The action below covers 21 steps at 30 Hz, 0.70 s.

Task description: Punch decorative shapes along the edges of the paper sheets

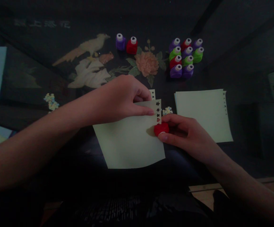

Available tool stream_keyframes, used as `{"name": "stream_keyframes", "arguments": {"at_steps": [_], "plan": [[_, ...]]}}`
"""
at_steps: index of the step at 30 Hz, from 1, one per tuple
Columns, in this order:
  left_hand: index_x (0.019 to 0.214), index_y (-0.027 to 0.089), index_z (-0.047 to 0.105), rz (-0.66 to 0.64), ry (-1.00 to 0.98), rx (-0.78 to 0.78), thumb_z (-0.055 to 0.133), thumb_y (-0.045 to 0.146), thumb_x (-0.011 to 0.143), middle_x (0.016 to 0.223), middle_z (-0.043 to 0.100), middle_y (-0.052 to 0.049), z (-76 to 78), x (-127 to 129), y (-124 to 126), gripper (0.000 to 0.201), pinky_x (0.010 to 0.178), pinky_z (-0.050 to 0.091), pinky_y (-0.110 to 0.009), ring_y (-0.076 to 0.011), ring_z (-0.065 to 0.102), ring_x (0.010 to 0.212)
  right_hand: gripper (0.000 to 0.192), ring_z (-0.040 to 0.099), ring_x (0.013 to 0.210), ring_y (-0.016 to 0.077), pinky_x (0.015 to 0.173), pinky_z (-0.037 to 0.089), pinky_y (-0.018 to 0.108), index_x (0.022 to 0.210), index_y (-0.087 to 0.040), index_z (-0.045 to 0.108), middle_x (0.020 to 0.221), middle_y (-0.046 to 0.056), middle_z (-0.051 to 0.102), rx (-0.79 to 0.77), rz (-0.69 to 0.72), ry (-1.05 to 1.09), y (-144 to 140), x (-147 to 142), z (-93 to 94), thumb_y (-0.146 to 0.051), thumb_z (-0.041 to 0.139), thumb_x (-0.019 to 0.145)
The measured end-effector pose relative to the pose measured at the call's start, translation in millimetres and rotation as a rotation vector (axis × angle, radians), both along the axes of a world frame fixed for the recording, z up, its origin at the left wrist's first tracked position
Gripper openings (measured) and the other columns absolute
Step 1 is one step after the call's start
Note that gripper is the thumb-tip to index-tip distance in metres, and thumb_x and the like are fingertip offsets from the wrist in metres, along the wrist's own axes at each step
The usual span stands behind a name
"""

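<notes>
Low over the dark bench (245, 56), the left hand (118, 99) pinches the upper edge of a pale green sheet (127, 145), its grip clenched on the paper with the forefinger stretched along a row of punched shapes. The right hand (186, 134) closes its grip around a red punch (161, 128) set on the sheet's right edge, just below those holes. A stack of similar sheets (203, 113) lies just to the right. Farther back stand a cluster of coloured punches (185, 58) and two more punches (126, 44) apart.
</notes>
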<state>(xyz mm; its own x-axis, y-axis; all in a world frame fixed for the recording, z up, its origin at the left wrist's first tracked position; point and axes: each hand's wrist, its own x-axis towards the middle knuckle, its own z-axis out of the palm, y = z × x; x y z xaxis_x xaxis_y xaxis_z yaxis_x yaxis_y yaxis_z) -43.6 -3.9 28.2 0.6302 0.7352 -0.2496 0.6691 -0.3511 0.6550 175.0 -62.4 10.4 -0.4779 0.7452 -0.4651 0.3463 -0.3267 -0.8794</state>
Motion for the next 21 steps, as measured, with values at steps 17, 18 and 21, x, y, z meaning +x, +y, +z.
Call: {"name": "stream_keyframes", "arguments": {"at_steps": [17,18,21], "plan": [[0.068,0.015,0.066,-0.079,-0.081,0.094,0.060,0.040,0.081,0.054,0.048,0.003,8.3,33,38,0.028,0.054,0.027,-0.025,-0.0101,0.043,0.054,0.023,0.063,0.074,0.0157,0.068,0.050,0.028,0.091,-0.017,0.066,0.084,0.003,0.070,0.097,-0.053,-0.023,26,27,5.4,-0.035,0.072,0.078],[0.068,0.015,0.066,-0.082,-0.076,0.095,0.060,0.039,0.081,0.054,0.048,0.003,7.7,34,39,0.028,0.054,0.027,-0.025,-0.0099,0.043,0.054,0.023,0.063,0.074,0.0158,0.068,0.050,0.028,0.091,-0.017,0.066,0.084,0.003,0.069,0.102,-0.051,-0.025,27,27,4.6,-0.036,0.072,0.078],[0.066,0.014,0.065,-0.087,-0.049,0.094,0.060,0.038,0.081,0.053,0.048,0.004,5.1,36,41,0.029,0.054,0.026,-0.025,-0.0093,0.043,0.053,0.025,0.063,0.076,0.0167,0.068,0.050,0.028,0.092,-0.017,0.065,0.086,0.004,0.069,0.100,-0.045,-0.037,29,26,2.7,-0.037,0.071,0.079]]}}
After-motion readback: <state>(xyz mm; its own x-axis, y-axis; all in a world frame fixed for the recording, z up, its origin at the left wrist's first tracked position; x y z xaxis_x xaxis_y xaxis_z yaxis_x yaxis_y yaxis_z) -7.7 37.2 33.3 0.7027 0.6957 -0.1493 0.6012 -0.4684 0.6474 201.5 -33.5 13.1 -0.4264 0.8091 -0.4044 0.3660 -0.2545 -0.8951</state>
